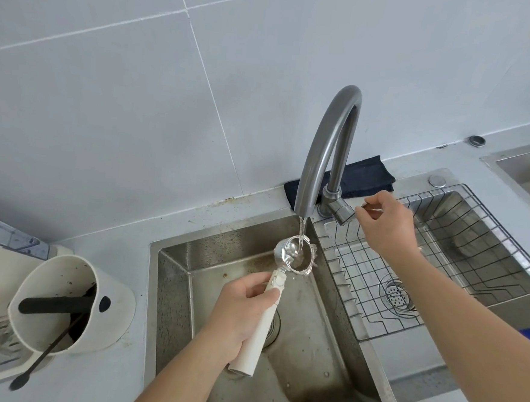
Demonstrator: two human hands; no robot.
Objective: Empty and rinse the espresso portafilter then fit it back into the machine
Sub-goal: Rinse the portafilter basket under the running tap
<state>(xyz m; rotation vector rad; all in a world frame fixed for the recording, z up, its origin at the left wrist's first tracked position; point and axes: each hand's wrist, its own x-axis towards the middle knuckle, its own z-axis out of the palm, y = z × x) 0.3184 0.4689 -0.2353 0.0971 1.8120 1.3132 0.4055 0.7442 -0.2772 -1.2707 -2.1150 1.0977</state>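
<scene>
Portafilter (pixel 287 265) held over left sink basin (pixel 176 288), basket mouth tilted up and toward faucet spout (pixel 304 200), directly under running water stream (pixel 301 234). Tilt judged deliberate: lets water strike inner basket wall and spill out over lower rim into basin, carrying residue toward drain rather than onto counter.

Left hand (pixel 243 312) wrapped around white handle near mid-length, fingers curled closed on it, thumb laid along upper side close to metal neck. Thumb position likely for rotational control while basket is turned under flow.

Right hand (pixel 387 222) at faucet lever (pixel 342 214), fingertips loosely bent and just touching or just beside lever end; firm pinch not confirmed. Placement suits flow adjustment or shut-off without releasing portafilter.

Knock box (pixel 71 303) on counter at left, dark grounds visible inside, brush (pixel 46 355) leaning out of it. Emptying step judged complete; rinse in progress.

Wire rack (pixel 442 251) seated in right basin, dark cloth (pixel 362 176) behind faucet base. Espresso machine body not clearly in view; refit step not yet begun.

Caution: wet handle, risk of slip during transfer.
</scene>
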